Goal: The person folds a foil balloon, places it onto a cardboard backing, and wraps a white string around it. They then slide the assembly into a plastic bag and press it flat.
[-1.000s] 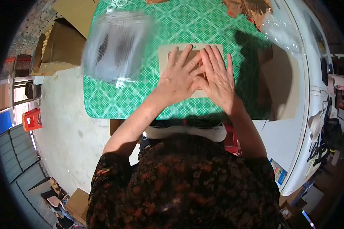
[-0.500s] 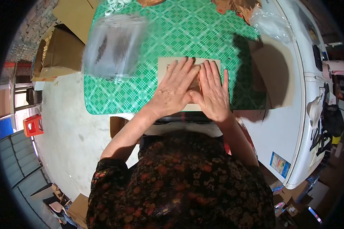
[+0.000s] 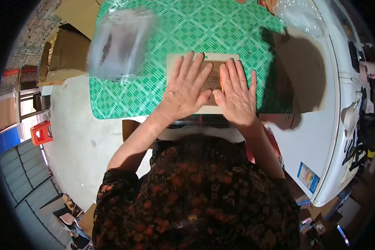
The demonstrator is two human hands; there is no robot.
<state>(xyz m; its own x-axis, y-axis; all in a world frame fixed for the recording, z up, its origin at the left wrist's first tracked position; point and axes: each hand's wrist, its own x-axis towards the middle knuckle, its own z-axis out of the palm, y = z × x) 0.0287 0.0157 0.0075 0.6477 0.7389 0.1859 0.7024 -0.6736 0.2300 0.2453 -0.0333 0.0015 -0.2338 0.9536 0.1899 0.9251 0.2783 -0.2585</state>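
Observation:
A flat, pale tan rectangular sheet (image 3: 231, 57) lies on the green checked tablecloth (image 3: 187, 29) right in front of me. On its middle is a darker brown patch (image 3: 213, 79), largely covered by my hands. My left hand (image 3: 185, 89) rests palm down over the sheet's left part, fingers spread. My right hand (image 3: 238, 91) lies flat over its right part, fingers straight, the little finger apart from the others. Between the two thumbs shows a narrow gap with brown surface in it. Neither hand grips anything.
A stack of clear plastic bags (image 3: 120, 46) with dark printing lies at the table's left. A crumpled clear plastic bag (image 3: 300, 18) sits at the back right. Cardboard boxes (image 3: 68, 54) stand left of the table, and a white appliance (image 3: 341, 89) lies on the right.
My hands have drawn apart, the left toward the left and the right toward the right, baring more of the brown patch. The whole view has shifted slightly.

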